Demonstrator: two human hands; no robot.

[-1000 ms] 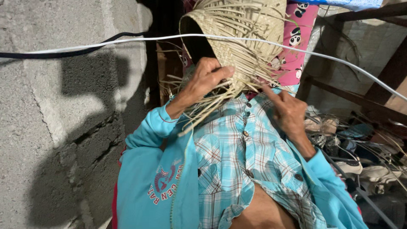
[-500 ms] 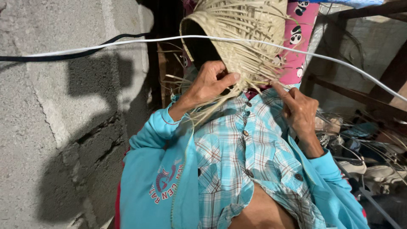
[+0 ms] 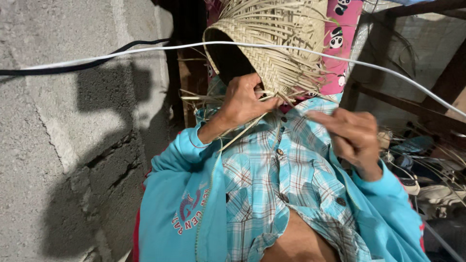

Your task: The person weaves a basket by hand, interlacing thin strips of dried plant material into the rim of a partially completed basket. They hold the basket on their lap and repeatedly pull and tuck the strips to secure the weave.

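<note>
Basket [image 3: 272, 48] weaving looks mostly done yet loose strips [image 3: 242, 133] trail from its rim, left hand [image 3: 245, 102] gripping that edge, right hand [image 3: 354, 136] loosely curled, holding nothing.

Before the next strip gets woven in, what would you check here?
1. Left hand grips the woven basket at its rim: ok.
2. Right hand on the work: not ok, it is off the basket and blurred.
3. Loose straw strips within reach under the left hand: ok.
4. White cable crosses in front of the basket: not ok.
5. Whether the right hand holds a strip: cannot tell.
</note>
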